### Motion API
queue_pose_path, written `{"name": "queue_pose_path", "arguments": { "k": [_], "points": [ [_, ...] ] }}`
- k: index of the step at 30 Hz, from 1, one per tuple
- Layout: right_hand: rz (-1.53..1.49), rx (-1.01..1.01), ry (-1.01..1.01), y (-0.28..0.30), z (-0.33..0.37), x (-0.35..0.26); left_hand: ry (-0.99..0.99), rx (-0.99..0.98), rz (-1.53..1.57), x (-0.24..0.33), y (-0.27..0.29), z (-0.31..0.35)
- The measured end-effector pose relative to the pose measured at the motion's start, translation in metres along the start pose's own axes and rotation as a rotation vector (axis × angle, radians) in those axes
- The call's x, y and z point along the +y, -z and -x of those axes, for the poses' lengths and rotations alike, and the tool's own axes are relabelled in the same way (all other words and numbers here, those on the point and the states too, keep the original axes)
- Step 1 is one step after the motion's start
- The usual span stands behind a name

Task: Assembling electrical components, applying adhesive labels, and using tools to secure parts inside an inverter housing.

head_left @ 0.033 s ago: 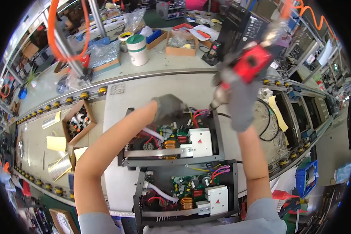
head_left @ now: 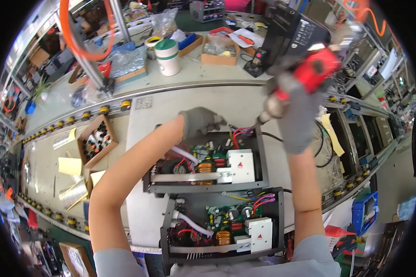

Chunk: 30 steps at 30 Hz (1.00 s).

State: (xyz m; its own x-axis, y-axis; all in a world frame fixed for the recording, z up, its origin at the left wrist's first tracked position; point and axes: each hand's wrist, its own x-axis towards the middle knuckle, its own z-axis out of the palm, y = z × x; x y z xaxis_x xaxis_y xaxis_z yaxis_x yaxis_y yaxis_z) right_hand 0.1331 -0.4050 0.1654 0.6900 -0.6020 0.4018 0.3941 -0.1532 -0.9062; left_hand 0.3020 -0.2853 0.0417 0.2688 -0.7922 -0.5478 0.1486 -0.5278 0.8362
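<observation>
A grey-gloved right hand of mine (head_left: 296, 121) grips a red power screwdriver (head_left: 316, 69), blurred by motion. The tool leans right, and its nose points down at the far right corner of an open black device housing (head_left: 208, 188). My gloved left hand (head_left: 201, 123) is over that housing's far edge, fingers curled together close to the wire ends; anything between them is too small to make out. Inside lie a green circuit board (head_left: 199, 152), a copper coil (head_left: 205, 171), a white metal block (head_left: 241, 165) and red and purple wires (head_left: 239, 134). Nearer me sits a second similar housing (head_left: 217, 259).
Left of the housings, a cardboard box (head_left: 97, 141) holds small black and orange parts. Yellow paper pieces (head_left: 70, 166) lie beside it. Beyond the roller rail stand a white jar with a green lid (head_left: 168, 57) and a cardboard tray (head_left: 218, 54). An orange hose (head_left: 64, 27) hangs at upper left.
The screwdriver has tipped further right, and its nose has risen slightly from the housing's corner. My left hand has shifted a little away from me. The whole view has moved slightly.
</observation>
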Motion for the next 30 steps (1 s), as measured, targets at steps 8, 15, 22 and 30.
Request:
{"name": "queue_pose_path", "arguments": {
  "k": [8,15,22,30],
  "points": [
    [-0.527,-0.051,0.324,0.048,0.07,-0.051,-0.31,-0.204,0.885,-0.018,-0.04,0.11],
    [-0.603,-0.064,0.347,0.076,0.137,-0.074,-0.36,-0.183,0.636,-0.028,-0.105,0.168],
    [-0.64,-0.318,0.363,0.107,0.187,-0.091,-0.234,-0.054,0.367,-0.031,-0.166,0.191],
    [-0.862,-0.085,0.218,0.079,0.214,-0.077,-0.098,-0.065,0.734,-0.05,-0.203,0.184]
  ]
}}
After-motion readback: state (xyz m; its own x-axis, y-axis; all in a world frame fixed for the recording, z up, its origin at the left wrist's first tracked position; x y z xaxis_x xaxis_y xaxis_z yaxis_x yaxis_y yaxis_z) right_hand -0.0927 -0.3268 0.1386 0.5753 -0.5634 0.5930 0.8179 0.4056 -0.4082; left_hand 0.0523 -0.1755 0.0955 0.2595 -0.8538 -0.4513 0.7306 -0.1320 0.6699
